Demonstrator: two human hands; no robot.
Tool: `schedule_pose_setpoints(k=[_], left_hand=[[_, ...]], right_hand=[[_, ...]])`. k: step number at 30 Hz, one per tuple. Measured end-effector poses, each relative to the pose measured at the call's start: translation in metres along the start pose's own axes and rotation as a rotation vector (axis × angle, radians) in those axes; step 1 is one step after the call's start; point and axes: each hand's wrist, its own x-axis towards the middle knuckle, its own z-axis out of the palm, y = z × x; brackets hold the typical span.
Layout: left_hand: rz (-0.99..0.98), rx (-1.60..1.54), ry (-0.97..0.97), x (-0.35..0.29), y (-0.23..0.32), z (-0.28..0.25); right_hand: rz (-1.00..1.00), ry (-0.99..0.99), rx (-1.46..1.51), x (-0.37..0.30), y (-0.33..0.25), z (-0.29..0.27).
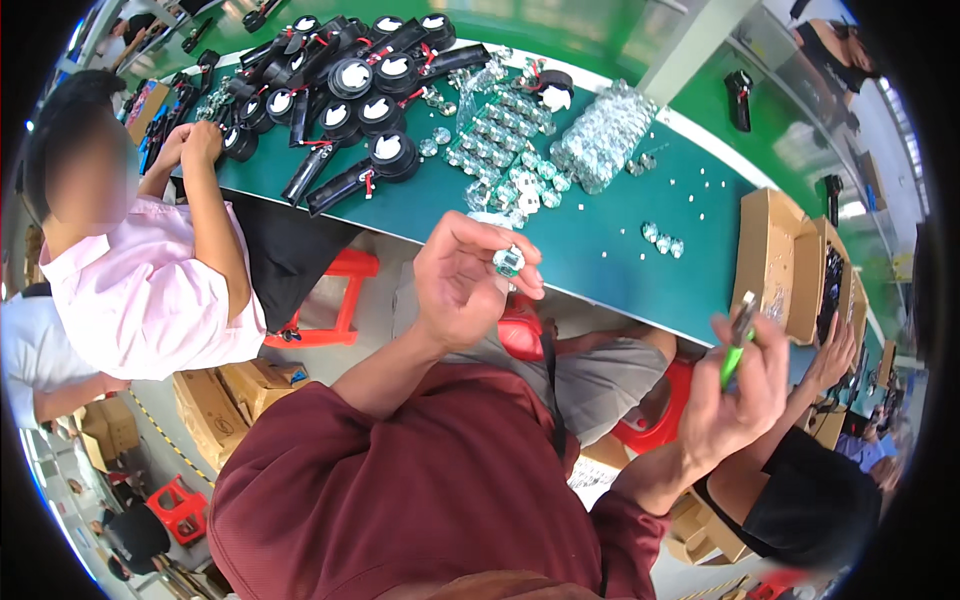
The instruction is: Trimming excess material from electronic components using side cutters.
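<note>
From here I have the left hand (457, 287) pinching a small shiny part (509, 261) near the green table (590, 272), the right hand (738, 398) curled around a green-handled tool (735, 357)

No readable text, labels, brands, numbers or signs; all too small.

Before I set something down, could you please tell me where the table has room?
The table is barest between the three round parts, the cardboard box and the near edge. It's crowded left with black round-headed devices, and mid-table with small parts and a clear bag.
</note>
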Motion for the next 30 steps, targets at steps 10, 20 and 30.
schedule_pose_setpoints(k=[10,20,30], left_hand=[[-0.071,-0.072,0.071,0.002,0.010,-0.012],[-0.083,-0.208,0.158,0.010,0.027,-0.023],[0.062,0.335,0.678,0.028,0.057,-0.114]], right_hand=[[0.095,-0.086,-0.009,-0.002,0.038,0.030],[0.216,-0.216,-0.216,-0.001,0.107,0.056],[0.154,-0.312,-0.303,0.019,0.160,0.054]])
